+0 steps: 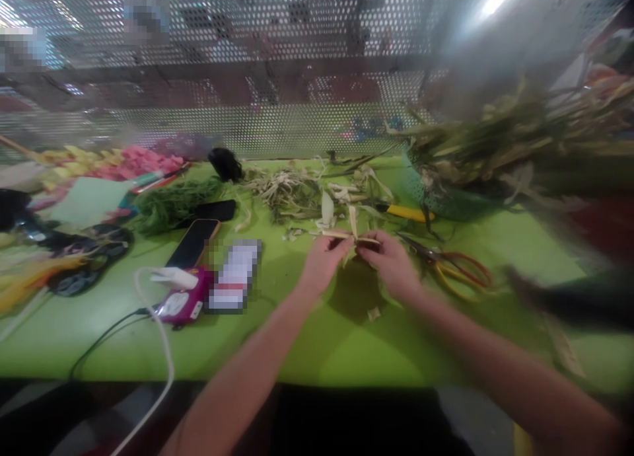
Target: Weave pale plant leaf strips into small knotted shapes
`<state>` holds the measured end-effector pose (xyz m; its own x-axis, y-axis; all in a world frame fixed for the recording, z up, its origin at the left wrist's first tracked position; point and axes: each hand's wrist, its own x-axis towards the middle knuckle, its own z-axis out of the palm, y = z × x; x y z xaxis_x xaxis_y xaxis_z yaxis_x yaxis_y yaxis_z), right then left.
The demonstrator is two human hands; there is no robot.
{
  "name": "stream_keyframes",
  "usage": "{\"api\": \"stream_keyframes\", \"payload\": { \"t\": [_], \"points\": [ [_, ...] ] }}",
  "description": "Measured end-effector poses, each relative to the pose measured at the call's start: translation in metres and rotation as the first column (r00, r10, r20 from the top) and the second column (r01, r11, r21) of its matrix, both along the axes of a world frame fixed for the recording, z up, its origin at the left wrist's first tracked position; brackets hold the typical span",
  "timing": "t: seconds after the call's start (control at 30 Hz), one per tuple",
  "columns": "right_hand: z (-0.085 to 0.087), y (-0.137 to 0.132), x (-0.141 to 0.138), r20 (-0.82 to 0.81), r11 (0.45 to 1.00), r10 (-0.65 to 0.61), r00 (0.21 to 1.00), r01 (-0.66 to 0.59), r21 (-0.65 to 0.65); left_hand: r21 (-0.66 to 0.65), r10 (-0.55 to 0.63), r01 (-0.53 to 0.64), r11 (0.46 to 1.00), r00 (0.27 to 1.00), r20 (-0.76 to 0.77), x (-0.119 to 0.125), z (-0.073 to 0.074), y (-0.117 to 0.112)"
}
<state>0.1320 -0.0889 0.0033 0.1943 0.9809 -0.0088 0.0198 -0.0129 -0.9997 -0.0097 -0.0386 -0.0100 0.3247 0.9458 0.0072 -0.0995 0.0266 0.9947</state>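
Crossed dry strips point(353, 223) are pinched above the table point(341, 350) by the left grip point(321, 263) and the right grip point(393, 263), both closed down to the fingertips, though with this blur it honestly can't be told whether anything's fastened yet. The crossing looks pretty much done, but plenty of loose dried pieces point(290, 190) seem to be left unworked behind it, with more leaves point(495, 139) heaped in the green basket point(453, 208), and the scissors point(438, 257) are parked beside the right grip.

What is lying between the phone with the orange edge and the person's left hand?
In the head view, a flat, pale, pixelated rectangular object lies between the orange-edged phone and the left hand, then green tabletop.
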Motion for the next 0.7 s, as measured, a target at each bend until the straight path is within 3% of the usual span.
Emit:
{"api": "stream_keyframes", "payload": {
  "t": [0.17, 0.27, 0.4, 0.53, 0.7],
  "points": [
    [0.006, -0.002, 0.004, 0.19, 0.999, 0.047, 0.981, -0.047, -0.002, -0.007, 0.007, -0.007, 1.0, 0.997, -0.077, -0.005, 0.0, 0.0],
    [0.01, -0.001, 0.006, 0.218, 0.992, 0.122, 0.968, -0.115, -0.043, -0.019, -0.015, 0.014, 1.0, 0.997, -0.081, -0.007, -0.001, 0.0],
    [0.012, 0.002, 0.01, 0.028, 0.971, 0.184, 0.982, -0.178, -0.16, -0.131, -0.139, 0.135, 0.982, 0.99, -0.022, -0.012, -0.001, 0.007],
    [0.009, 0.005, 0.013, -0.178, 0.965, 0.163, 0.971, -0.194, -0.176, -0.24, -0.229, 0.247, 0.939, 0.968, 0.1, -0.02, 0.002, 0.015],
    [0.006, 0.006, 0.012, -0.191, 0.969, 0.162, 0.968, -0.193, -0.152, -0.25, -0.208, 0.247, 0.936, 0.963, 0.173, -0.02, 0.002, 0.015]
  ]
}}
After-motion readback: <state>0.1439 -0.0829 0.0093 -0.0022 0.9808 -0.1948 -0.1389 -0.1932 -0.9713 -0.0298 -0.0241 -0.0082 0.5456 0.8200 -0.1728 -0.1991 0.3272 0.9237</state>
